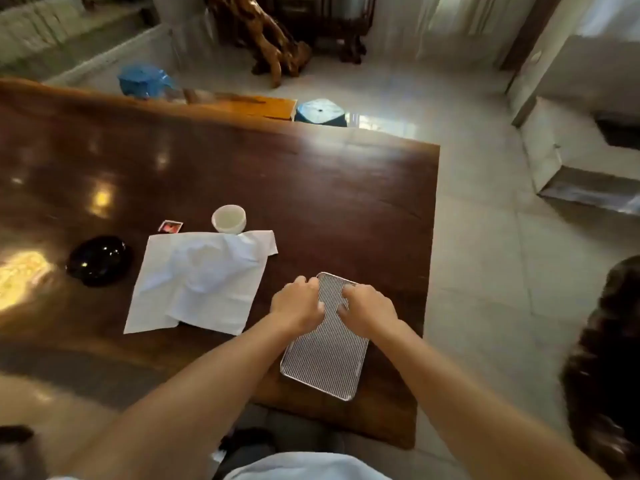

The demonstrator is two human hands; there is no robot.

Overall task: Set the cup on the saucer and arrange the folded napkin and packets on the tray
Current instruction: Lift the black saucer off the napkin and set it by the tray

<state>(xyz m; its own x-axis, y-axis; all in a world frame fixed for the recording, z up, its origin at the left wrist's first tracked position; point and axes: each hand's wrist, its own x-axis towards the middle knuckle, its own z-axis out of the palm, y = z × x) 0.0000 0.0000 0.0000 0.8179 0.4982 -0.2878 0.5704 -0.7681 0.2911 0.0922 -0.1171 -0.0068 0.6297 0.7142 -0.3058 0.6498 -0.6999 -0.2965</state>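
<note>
A ridged silver tray lies on the dark wooden table near its front right corner. My left hand and my right hand rest on the tray's far end with curled fingers; whether they grip its rim I cannot tell. A white napkin lies spread open and rumpled to the left of the tray. Just beyond it stands a white cup, upright. A small red and white packet lies left of the cup. A black glossy saucer sits left of the napkin.
The table's right edge runs close to the tray, with pale tiled floor beyond. A blue stool and a blue plastic container stand past the far edge. A dark carved wooden piece is at the right.
</note>
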